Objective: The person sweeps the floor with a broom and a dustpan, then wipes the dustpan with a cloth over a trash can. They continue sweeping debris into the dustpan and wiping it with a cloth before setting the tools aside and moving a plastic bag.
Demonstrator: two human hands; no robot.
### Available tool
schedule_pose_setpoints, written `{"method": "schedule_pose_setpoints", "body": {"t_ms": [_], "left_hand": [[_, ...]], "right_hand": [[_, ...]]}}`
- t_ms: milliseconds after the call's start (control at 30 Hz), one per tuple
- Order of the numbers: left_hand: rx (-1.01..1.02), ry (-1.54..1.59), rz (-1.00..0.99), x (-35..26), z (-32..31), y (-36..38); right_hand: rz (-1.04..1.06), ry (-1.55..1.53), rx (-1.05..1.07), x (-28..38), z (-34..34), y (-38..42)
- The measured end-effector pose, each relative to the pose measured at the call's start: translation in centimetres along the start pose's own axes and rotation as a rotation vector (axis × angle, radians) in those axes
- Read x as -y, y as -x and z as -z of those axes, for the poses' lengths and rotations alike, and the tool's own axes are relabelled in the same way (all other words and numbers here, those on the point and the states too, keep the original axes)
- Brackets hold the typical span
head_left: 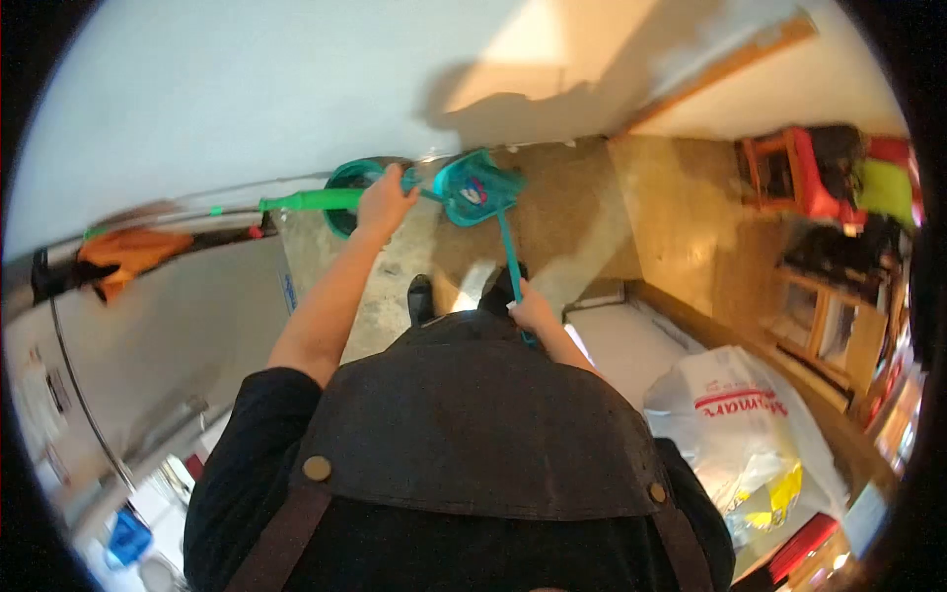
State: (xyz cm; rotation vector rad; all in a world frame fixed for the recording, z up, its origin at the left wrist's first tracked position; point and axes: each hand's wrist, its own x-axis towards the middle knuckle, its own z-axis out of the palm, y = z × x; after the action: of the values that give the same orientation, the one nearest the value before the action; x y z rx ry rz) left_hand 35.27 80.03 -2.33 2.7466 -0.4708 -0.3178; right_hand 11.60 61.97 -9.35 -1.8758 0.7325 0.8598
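Black short-sleeved top (pixel 247 444) under dark apron (pixel 473 424) with brown straps (pixel 281 543).

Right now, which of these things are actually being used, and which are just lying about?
In use:
left hand, gripping the green handle
right hand, gripping the teal dustpan by its long handle
teal bucket, beside the left hand

Lying about:
white plastic bag
orange cloth
red chair

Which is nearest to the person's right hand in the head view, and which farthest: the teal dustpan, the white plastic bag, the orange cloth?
From the right hand:
1. Teal dustpan, its long handle in that hand, pan ahead.
2. White plastic bag, lower right.
3. Orange cloth, far left.
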Motion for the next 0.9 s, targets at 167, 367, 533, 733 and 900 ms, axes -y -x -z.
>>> {"method": "schedule_pose_setpoints", "body": {"t_ms": [167, 367, 533, 733, 900], "left_hand": [[-0.021, 0.084, -0.018, 1.9, -0.1, 2.2], [0.001, 0.262, 0.018, 7.8, 3.0, 12.3], [-0.004, 0.282, 0.251, 14.7, 6.7, 23.4], [-0.104, 0.256, 0.386, 21.5, 7.3, 32.2], [-0.043, 0.189, 0.622, 25.5, 5.7, 34.5]], "right_hand": [[-0.055, -0.293, 0.120, 2.3, 3.1, 6.7], [0.009, -0.245, 0.037, 4.3, 3.3, 11.4], [0.089, 0.071, -0.006, 7.9, 1.6, 8.6], [0.146, 0.374, 0.015, 13.9, -5.4, 1.1], [0.175, 0.727, 0.152, 11.8, -17.1, -0.5]]}}
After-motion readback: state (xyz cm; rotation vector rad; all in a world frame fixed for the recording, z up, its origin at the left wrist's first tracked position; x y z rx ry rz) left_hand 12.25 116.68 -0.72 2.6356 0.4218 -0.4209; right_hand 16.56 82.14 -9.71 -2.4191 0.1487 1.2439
